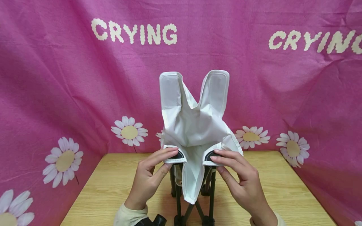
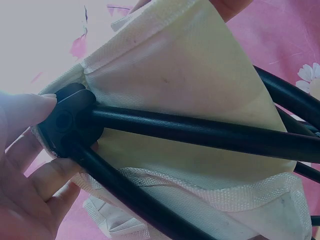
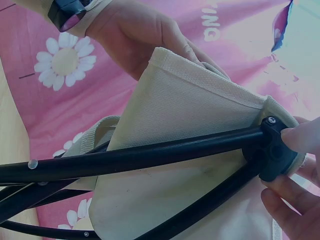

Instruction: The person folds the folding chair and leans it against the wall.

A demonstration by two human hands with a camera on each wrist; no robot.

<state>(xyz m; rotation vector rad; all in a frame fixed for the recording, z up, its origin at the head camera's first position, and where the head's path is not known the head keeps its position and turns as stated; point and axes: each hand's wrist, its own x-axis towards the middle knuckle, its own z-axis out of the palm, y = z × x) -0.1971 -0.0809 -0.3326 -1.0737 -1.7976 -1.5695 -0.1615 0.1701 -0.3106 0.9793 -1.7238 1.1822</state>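
A small folding chair stands upright on the table, its white fabric seat (image 1: 195, 128) draped over a black tube frame (image 1: 178, 201). My left hand (image 1: 145, 177) pinches the near left corner, fingers on top and thumb below. In the left wrist view that thumb presses a black plastic joint (image 2: 65, 122) where two tubes meet. My right hand (image 1: 244, 182) pinches the near right corner the same way, its thumb on the matching joint (image 3: 272, 150) in the right wrist view. Two tall fabric flaps (image 1: 216, 91) rise at the back, and a pointed front flap (image 1: 192, 185) hangs between the hands.
The wooden table (image 1: 113, 182) spreads out on both sides of the chair. A pink cloth (image 1: 135, 84) with daisies and lettering walls in the back and sides. A black wrist device (image 1: 151, 221) sits at the left cuff.
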